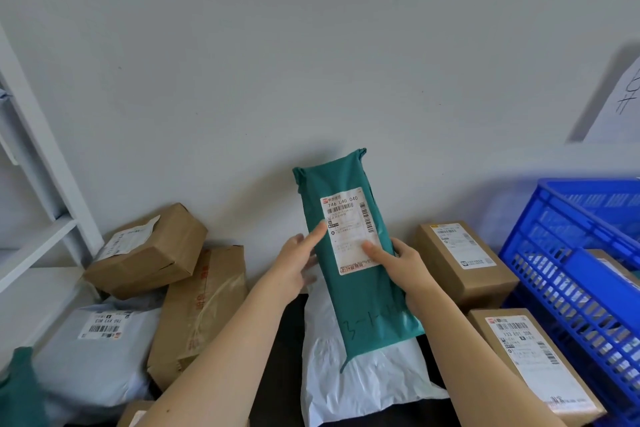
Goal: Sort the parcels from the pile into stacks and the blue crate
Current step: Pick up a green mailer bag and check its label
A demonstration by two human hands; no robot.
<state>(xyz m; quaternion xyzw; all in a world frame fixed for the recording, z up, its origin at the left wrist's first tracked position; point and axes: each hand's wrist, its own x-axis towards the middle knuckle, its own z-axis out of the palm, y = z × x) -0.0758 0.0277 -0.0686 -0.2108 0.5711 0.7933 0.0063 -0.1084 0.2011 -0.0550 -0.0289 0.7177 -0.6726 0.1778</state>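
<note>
I hold a long green plastic-wrapped parcel (353,291) upright in front of the wall, its white shipping label facing me. My left hand (298,263) grips its left edge, index finger on the label. My right hand (405,267) grips its right edge, thumb on the label. Under it lies a white poly-bag parcel (363,381). The pile at the left holds a small cardboard box (145,250), a taller brown parcel (201,308) and a grey poly bag (93,354). The blue crate (571,274) stands at the right with a box inside.
Two cardboard boxes (464,260) (530,360) sit between the held parcel and the crate. A white shelf frame (41,191) rises at the left. Another green parcel (20,388) shows at the bottom left corner. A white wall is directly behind.
</note>
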